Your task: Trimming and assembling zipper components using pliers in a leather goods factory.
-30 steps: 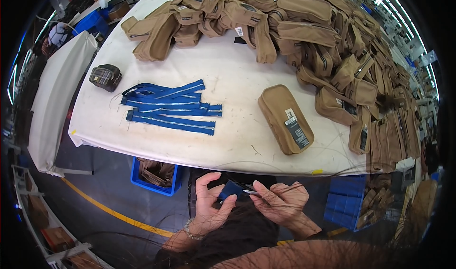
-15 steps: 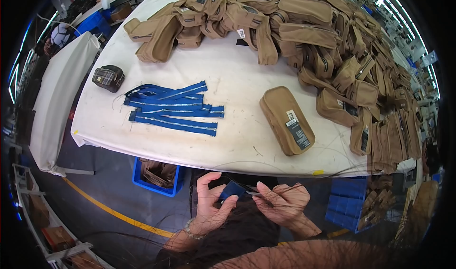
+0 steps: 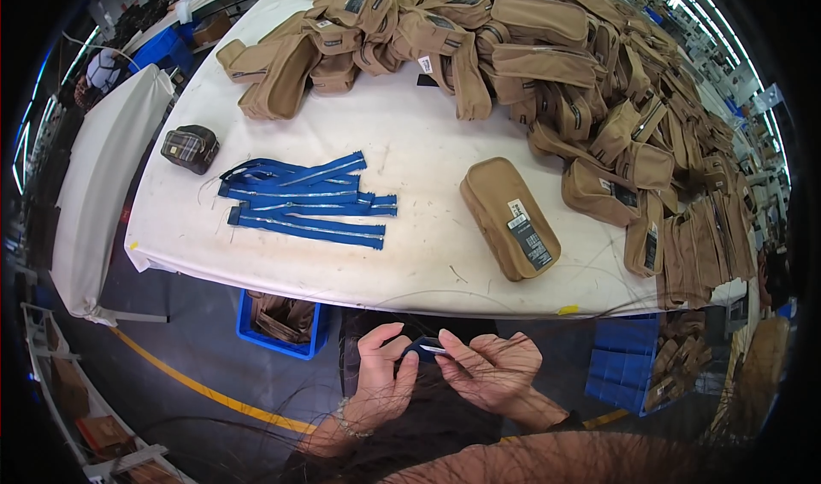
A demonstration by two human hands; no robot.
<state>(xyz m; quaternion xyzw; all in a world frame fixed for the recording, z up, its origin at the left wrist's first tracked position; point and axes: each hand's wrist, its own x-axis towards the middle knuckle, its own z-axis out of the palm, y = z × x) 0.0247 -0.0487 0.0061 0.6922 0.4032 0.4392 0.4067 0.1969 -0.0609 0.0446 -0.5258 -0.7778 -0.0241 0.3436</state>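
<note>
1. A small dark-blue piece [image 3: 418, 345] is held in front of the near edge of the white-covered table [image 3: 393, 270], roughly midway along it.
2. The piece is pinched between thumb and fingers of the left hand [image 3: 381, 380]; a beaded bracelet [image 3: 346, 419] is worn at the wrist, also in front of the table.
3. A slim pale sliver [image 3: 434, 349], too small to be identified, is clamped between thumb and fingers of the right hand [image 3: 491, 370], close beside the blue piece.
4. Blue zippers [image 3: 304, 198] are laid out, partly overlapping, on the table's left half; a dark plaid pouch [image 3: 190, 149] is set near the table's left edge.
5. A single tan pouch [image 3: 505, 202], bearing a dark label, is laid on the table's right half, near its front.
6. The table's far and right sides are heaped with tan pouches [image 3: 543, 61].
7. Brown goods [image 3: 285, 315] are held in a blue bin [image 3: 267, 341] below the table's front edge.
</note>
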